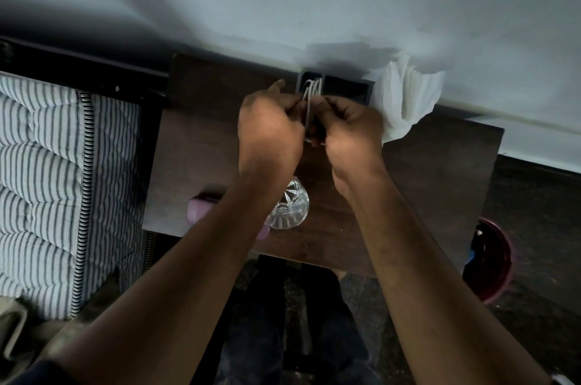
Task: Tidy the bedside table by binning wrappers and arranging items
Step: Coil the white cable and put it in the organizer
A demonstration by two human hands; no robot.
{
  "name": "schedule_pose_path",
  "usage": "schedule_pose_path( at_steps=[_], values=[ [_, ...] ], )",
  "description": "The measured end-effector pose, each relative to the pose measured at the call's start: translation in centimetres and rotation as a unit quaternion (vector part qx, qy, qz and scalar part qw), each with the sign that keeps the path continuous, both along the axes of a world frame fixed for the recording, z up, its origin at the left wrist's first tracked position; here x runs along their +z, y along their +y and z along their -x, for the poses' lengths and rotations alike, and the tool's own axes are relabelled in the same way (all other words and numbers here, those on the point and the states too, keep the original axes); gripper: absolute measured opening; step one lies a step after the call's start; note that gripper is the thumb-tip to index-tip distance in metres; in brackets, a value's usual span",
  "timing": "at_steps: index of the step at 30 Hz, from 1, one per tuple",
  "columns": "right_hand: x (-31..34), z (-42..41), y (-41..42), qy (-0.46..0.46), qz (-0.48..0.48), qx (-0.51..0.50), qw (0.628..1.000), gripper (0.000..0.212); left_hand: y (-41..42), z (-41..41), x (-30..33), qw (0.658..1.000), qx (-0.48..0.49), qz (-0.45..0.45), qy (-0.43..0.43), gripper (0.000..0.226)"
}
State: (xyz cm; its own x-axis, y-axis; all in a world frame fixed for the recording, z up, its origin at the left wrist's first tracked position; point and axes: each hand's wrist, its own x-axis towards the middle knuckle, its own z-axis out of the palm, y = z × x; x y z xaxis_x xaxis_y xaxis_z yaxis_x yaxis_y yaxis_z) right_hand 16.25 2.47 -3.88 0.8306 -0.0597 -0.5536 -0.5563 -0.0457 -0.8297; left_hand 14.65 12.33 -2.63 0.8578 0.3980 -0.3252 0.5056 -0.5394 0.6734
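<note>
Dim room, pale grey-white wall across the top of the frame, and a dark brown wooden bedside table (424, 171) ran through the middle with its back edge against that wall. Only the one head view, so that's all I went by.

Dead centre, both hands were bunched together over the back of the table. The left hand (270, 133) and right hand (352, 130) were each curled tight, fingers pinched narrow on a coiled bundle of thin white cable (309, 101) held between them, loops standing upright. Looked to me like the cable was being wound or tucked away as part of the arranging. Right behind the loops sat a dark grey plastic organiser tray with compartments (345, 86), up against the wall. Something dark was gripped low between the hands too, couldn't tell what.

Just right of the tray was a crumpled white tissue or cloth (408, 95), leaning on the wall. Lower centre, a clear cut-glass tumbler (290, 207) stood on the table right under the left forearm, and a pale pink rounded object (202, 207) sat at the front left edge. A dark red round bucket (493, 262) was on the floor at the lower right, probably the bin. A striped blue-and-white mattress (41, 164) filled the left side.

Biggest risk, I reckoned: the forearm dropping or pulling back would clip that glass and knock it off the front edge. Also the loops could spring loose if either pinch eased.
</note>
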Motion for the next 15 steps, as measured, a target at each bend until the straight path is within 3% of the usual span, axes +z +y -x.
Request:
schedule_pose_path(
  at_steps=[4, 9, 12, 15],
  values=[
    [-0.5, 0.0, 0.7, -0.057, 0.058, 0.045, 0.996, 0.017, 0.4, -0.1, 0.3, 0.99, 0.112, 0.088, 0.009, 0.013],
    [-0.1, -0.1, 0.9, -0.086, 0.138, 0.008, 0.987, 0.005, 0.7, -0.7, 0.3, 0.989, 0.117, 0.087, 0.015, 0.009],
    [-0.1, -0.1, 0.5, -0.072, 0.129, -0.034, 0.988, 0.014, 0.9, -0.9, 0.2, 0.986, 0.124, 0.112, 0.023, 0.005],
    [0.3, 0.1, 0.4, -0.071, 0.12, 0.0, 0.99, 0.004, 1.4, -1.0, -0.2, 0.977, 0.139, 0.16, 0.023, 0.01]
  ],
)
